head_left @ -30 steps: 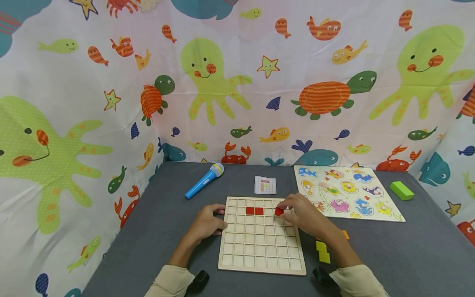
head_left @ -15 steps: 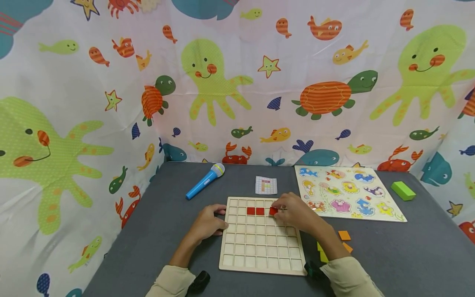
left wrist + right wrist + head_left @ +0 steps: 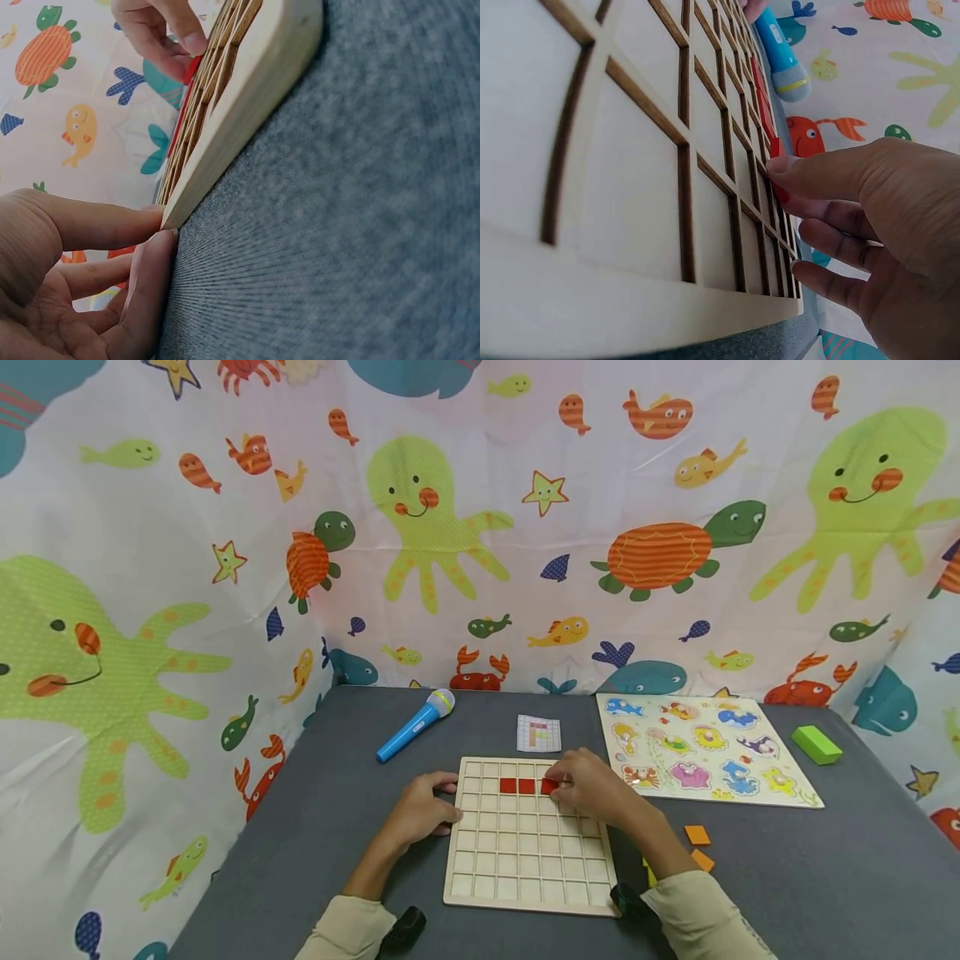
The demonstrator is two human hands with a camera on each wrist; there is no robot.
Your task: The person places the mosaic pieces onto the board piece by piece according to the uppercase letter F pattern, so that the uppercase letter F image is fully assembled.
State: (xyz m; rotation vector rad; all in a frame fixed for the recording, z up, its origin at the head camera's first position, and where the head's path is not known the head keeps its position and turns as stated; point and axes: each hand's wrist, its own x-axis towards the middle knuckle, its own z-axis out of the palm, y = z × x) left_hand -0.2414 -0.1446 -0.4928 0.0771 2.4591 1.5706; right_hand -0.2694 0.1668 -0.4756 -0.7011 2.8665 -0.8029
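A wooden grid board (image 3: pixel 529 866) lies on the grey table, with two red square tiles (image 3: pixel 517 786) side by side in its second row from the far edge. My right hand (image 3: pixel 596 787) pinches another red tile (image 3: pixel 548 787) over that same row, a little right of the pair. In the right wrist view the thumb and forefinger hold this red tile (image 3: pixel 775 148), which stands up at the grid's dividers. My left hand (image 3: pixel 422 807) holds the board's left edge; in the left wrist view its thumb and forefinger meet at the board's wooden rim (image 3: pixel 240 120).
Behind the board lies a small printed grid card (image 3: pixel 538 734), with a blue toy microphone (image 3: pixel 412 727) to its left. At the back right are a sea-animal puzzle board (image 3: pixel 652 760) and a green block (image 3: pixel 816 745). Orange tiles (image 3: pixel 697 835) lie near my right forearm.
My right hand has moved left along the row with the red tile, closer to the two red tiles. The orange tiles have come into view. My left hand has stayed at the board's edge.
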